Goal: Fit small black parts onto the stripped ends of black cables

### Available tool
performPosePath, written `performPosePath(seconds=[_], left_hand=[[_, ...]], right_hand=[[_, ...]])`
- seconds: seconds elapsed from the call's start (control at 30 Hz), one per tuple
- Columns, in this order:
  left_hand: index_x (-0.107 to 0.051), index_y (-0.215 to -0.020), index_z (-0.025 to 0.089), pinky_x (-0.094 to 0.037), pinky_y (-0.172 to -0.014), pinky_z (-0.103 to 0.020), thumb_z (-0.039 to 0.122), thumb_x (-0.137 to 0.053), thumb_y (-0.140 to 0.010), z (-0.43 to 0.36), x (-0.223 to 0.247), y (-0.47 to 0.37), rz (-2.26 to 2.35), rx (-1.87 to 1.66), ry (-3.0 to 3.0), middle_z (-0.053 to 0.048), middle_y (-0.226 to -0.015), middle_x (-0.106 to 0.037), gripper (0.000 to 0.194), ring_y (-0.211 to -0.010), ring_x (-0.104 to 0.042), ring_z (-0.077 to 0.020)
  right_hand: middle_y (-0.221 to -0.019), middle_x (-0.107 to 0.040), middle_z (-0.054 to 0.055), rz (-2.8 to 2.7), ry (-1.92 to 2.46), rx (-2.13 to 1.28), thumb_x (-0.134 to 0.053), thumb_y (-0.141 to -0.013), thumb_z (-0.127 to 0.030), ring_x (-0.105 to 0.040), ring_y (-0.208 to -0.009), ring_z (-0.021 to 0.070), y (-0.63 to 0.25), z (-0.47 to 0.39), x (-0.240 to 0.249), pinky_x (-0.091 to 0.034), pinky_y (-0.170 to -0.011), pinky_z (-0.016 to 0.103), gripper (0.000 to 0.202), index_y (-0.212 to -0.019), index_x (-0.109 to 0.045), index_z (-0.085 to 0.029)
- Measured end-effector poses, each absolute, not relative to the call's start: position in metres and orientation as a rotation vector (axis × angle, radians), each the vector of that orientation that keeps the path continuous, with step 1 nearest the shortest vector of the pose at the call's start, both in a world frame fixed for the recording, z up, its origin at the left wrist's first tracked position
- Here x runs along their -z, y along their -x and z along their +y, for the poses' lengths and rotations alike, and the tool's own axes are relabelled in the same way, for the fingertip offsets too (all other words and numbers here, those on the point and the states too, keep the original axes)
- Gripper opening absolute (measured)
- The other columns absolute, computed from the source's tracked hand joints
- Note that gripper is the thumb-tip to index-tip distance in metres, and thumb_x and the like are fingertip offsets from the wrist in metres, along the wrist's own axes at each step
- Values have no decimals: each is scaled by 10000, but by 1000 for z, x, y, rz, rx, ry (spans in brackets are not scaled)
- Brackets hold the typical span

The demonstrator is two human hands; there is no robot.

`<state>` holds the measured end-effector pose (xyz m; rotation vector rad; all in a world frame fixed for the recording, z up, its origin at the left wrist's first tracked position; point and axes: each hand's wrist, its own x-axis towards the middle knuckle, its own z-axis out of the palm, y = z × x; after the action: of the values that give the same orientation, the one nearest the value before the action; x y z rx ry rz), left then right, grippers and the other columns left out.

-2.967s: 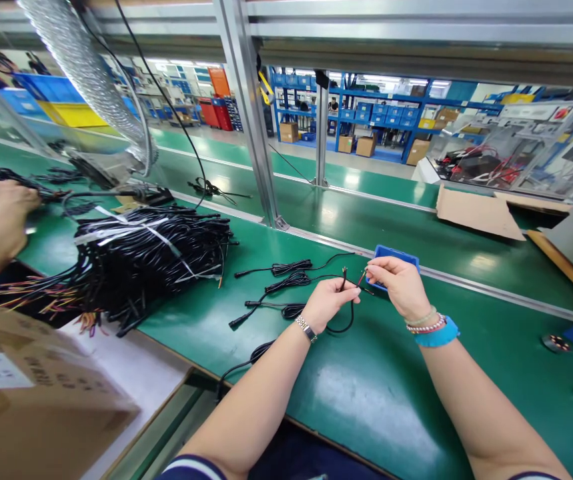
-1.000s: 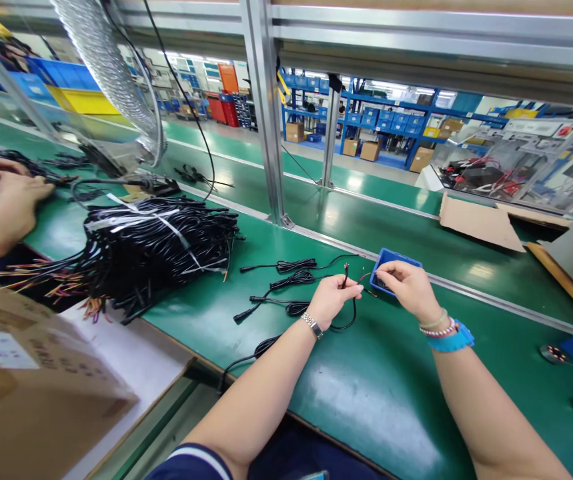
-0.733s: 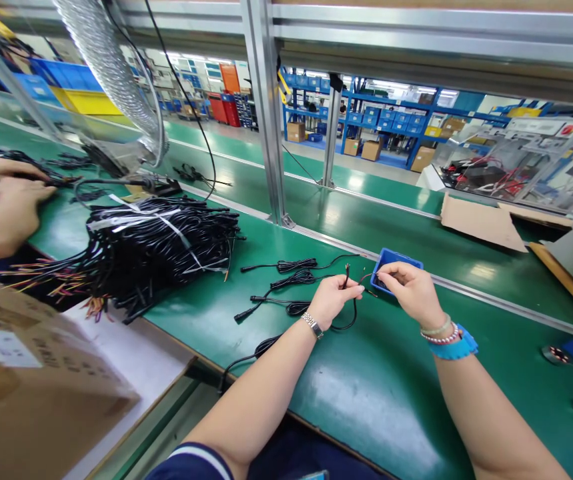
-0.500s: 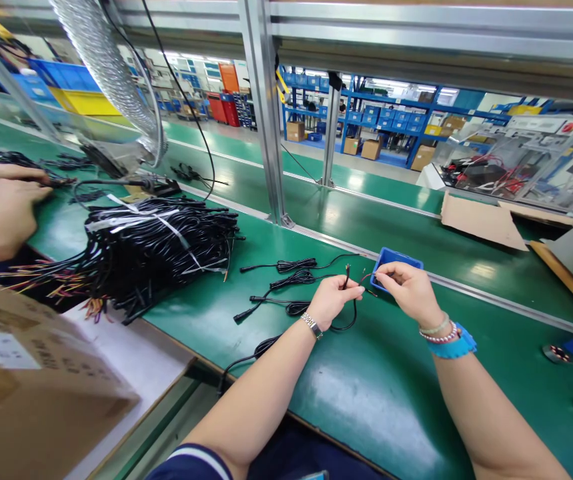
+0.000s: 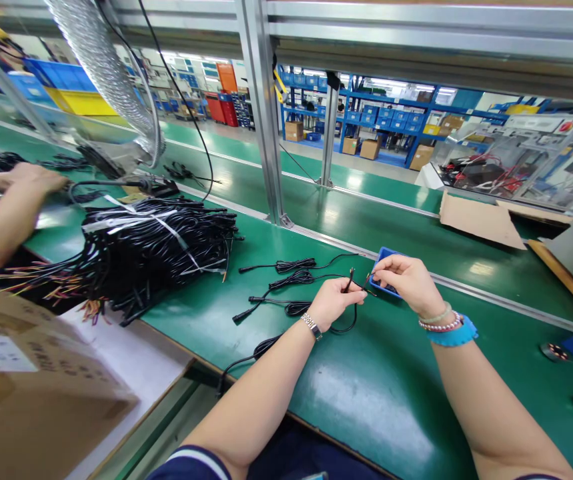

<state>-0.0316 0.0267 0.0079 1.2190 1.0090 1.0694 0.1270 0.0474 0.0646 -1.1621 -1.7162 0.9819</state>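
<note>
Here, the black cable point(image 5: 351, 276) looks slim and dark, its end standing up out of the left hand point(image 5: 337, 299), with tips too small to make out; a smooth black loop curves below, over the green bench point(image 5: 366, 387). The left hand holds it between thumb and fingers. The right hand point(image 5: 406, 283), pinched narrow before the blue bin point(image 5: 389, 252), meets a thin wire point(image 5: 367, 280); whether it grips that, I cannot tell.

Right hand point(image 5: 409, 283) has drawn nearer left hand point(image 5: 332, 304) (than a second ago).
</note>
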Motion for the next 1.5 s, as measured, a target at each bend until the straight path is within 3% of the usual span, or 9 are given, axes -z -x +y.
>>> performPosePath(seconds=[0.13,0.4,0.6,0.83,1.0,1.17,1.27,1.33,1.5], left_hand=[[-593,-633,139,-301,-501,-219,292,-662,-615,27,-8,31,1014,-1064,-1221,3,-592,-595,169,-492,-420,-74],[-586,-622,133,-320,-535,-222,266,-658,-617,26,-8,31,988,-1077,-1232,4,-590,-588,152,-526,-441,-83],[-592,-689,130,-293,-511,-209,290,-620,-667,26,-9,31,947,-1069,-1250,16,-604,-565,164,-485,-383,-57],[-597,-708,124,-243,-474,-199,298,-636,-657,23,-9,32,925,-1041,-1321,32,-609,-544,185,-454,-314,-39],[-584,-699,123,-187,-436,-197,366,-556,-739,16,-18,27,886,-1036,-1323,41,-552,-490,248,-429,-253,-37],[-623,-810,134,-353,-621,-205,379,-505,-791,4,-40,28,830,-1265,-1245,-28,-778,-611,273,-659,-472,-92],[-628,-798,144,-372,-759,-237,363,-534,-781,-1,-56,27,750,-1410,-1132,-46,-945,-611,239,-857,-507,-134],[-629,-830,151,-385,-767,-246,346,-563,-764,-4,-68,23,664,-1456,-1070,-48,-1012,-594,216,-895,-513,-144],[-560,-1082,179,-434,-607,-249,358,-562,-762,-5,-104,20,544,-1347,-1146,-50,-948,-608,367,-642,-535,-102]], right_hand=[[-586,-588,15,-1781,1206,-1026,-591,-623,-207,-502,-484,90,-130,49,-70,-414,-470,220,81,-647,-593,-130],[-624,-578,-15,-1756,1159,-1124,-590,-642,-193,-531,-546,104,-117,43,-56,-443,-510,232,371,-996,-491,-148],[-662,-586,10,-1764,1210,-1136,-601,-682,-279,-495,-513,82,-125,37,-57,-421,-510,232,329,-966,-576,-115],[-593,-570,14,-1635,1132,-1209,-594,-703,-345,-464,-489,72,-126,31,-54,-375,-483,216,234,-664,-602,-114],[-588,-552,1,-1553,1050,-1199,-571,-724,-366,-460,-495,73,-124,24,-55,-375,-468,207,247,-760,-599,-123],[-592,-549,0,-1745,1124,-981,-541,-746,-349,-449,-486,73,-128,10,-71,-382,-470,209,273,-869,-629,-122],[-636,-566,7,-1804,1048,-906,-531,-751,-314,-446,-498,72,-119,4,-82,-391,-470,205,283,-944,-628,-131],[-611,-562,6,-1855,1008,-909,-534,-746,-300,-453,-495,73,-109,1,-91,-391,-458,198,243,-876,-644,-127],[-473,-517,-15,-1990,961,-904,-520,-748,-216,-457,-419,56,-97,5,-124,-386,-425,179,221,-558,-569,-113]])
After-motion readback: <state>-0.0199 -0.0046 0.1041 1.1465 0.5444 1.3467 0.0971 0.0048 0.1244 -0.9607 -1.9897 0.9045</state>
